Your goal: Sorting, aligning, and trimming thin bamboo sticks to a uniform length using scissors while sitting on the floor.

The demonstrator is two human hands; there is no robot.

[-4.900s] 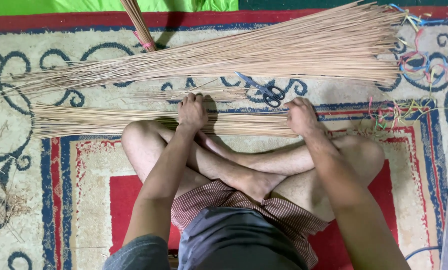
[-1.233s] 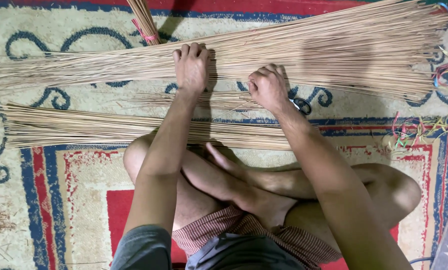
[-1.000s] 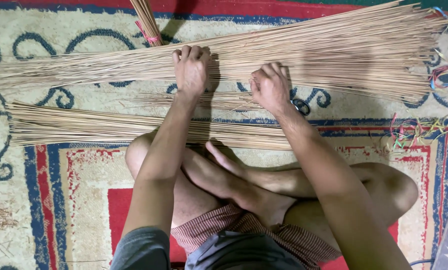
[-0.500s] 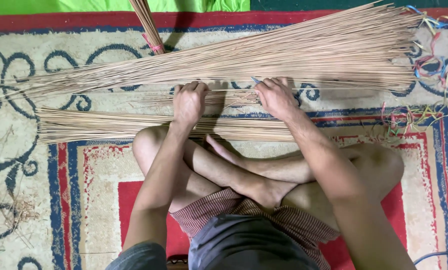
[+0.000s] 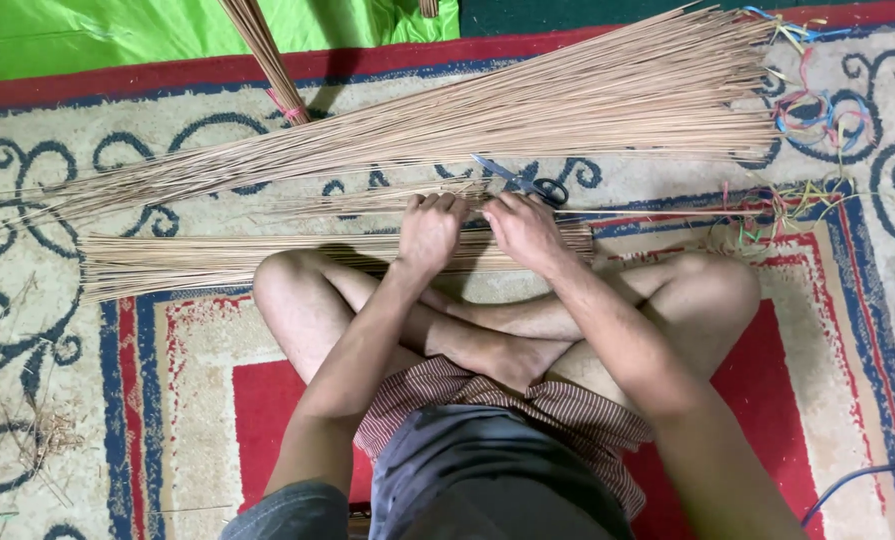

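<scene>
Stick bundle under both hands' grip, left hand, right hand, carpet around

There are two hands, the left hand and the right hand. Three piles of sticks lie at twelve o'clock: a big pile, a thin pile and a near pile. One pair of scissors.

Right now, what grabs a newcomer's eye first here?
The big fan of thin tan sticks slanting across the top of the patterned rug. Below it, the left hand and right hand rest side by side on a smaller flat stick bundle before the crossed legs. Scissors lie just beyond the fingers.
</scene>
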